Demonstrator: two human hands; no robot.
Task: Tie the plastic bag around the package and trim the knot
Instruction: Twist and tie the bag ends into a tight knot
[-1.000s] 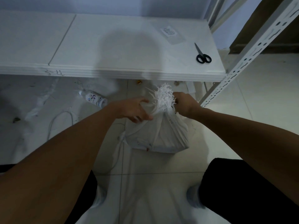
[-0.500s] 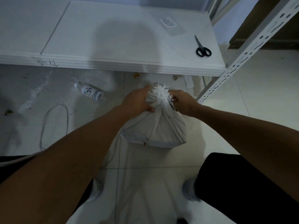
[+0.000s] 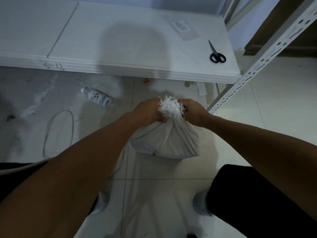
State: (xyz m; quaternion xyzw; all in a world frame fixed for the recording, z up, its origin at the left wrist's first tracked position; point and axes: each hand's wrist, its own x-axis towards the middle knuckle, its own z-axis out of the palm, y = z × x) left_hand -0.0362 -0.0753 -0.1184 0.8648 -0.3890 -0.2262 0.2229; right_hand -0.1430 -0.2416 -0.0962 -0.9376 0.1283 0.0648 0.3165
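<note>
Above tiled floor [image 3: 283, 117], both hands [image 3: 172, 112] grip bag's [image 3: 168, 141] frayed top.

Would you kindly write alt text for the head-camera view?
Two bare hands, left and right, grip the frayed white neck of a white plastic-wrapped package on a tiled floor. Black-handled scissors lie on a white shelf beyond.

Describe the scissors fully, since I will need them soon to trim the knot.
The scissors lie flat on the white table, near its right end and close to the front edge. Both handle loops are black and point toward the person; the dark blades point away and look closed. Nothing touches them but the table. A clear sleeve with a printed label lies just beyond the blade tips. Both hands are down at the bag, away from them.
</note>
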